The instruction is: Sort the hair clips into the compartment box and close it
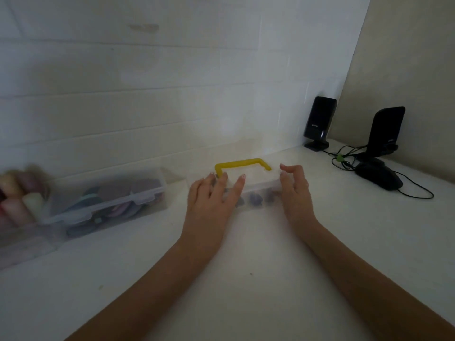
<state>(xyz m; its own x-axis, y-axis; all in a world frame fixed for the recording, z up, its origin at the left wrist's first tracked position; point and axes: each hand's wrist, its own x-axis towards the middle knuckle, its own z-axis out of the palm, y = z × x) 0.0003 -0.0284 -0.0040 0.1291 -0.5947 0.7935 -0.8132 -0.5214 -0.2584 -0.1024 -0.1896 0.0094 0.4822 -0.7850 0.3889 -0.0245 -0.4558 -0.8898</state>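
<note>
A small clear compartment box (256, 184) with a yellow handle (242, 163) sits on the white counter near the wall, its lid down. Dark hair clips (254, 200) show through its front wall. My left hand (209, 200) lies over the box's left end with straight fingers on the lid. On the box's right end rests my right hand (294, 190), thumb and fingers loosely bent against the corner. The picture is blurred.
A larger clear latched box (105, 200) with coloured items stands to the left, beside a rack of pastel rolls (17, 193). Two black speakers (320, 121) (387, 130), a black mouse (379, 177) and cables lie at the back right.
</note>
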